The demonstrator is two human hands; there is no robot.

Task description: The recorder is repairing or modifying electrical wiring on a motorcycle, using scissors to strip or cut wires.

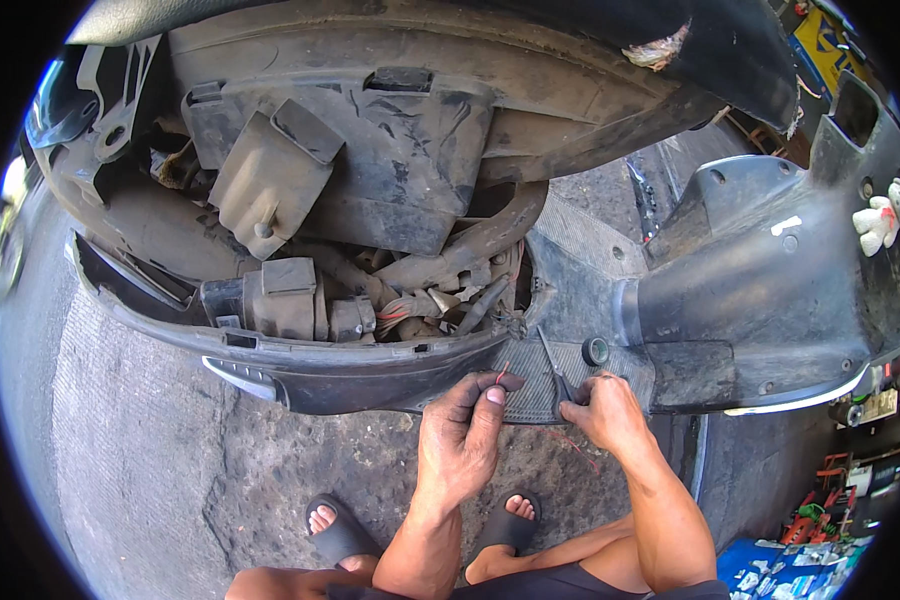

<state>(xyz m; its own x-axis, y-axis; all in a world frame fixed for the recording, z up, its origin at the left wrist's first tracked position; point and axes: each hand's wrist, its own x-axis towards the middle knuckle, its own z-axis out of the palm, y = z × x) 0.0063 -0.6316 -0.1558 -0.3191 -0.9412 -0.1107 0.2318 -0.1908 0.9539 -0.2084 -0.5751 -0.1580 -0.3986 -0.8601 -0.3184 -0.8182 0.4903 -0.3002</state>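
left hand (460, 435) with its grip pinched on a thin red wire (501, 373), right hand (608, 412) grasping dark-handled scissors (561, 383), black tape roll (595, 350) on ribbed footboard (536, 398)

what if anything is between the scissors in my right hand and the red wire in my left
Only the dark index fingertip of the left hand, sticking out past the red wire toward the scissors in the right hand. Nothing else visible stands between them; the black tape roll lies on the scissors' far side.
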